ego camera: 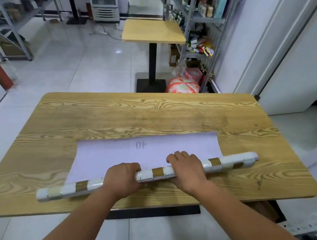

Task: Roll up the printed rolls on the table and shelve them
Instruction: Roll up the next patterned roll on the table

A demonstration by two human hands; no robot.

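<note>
A person is leaning over a wooden bench point(110, 115). The left hand point(122, 179) and right hand point(187, 168) are curling over a half-wound printed roll point(158, 173) near the front edge. Rolling is underway, and the next move is likely pushing evenly forward over the loose white sheet point(142, 151).

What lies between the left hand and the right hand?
In the head view, only a short stretch of the printed roll lies between the left hand and the right hand. It is white with one brown band.
</note>
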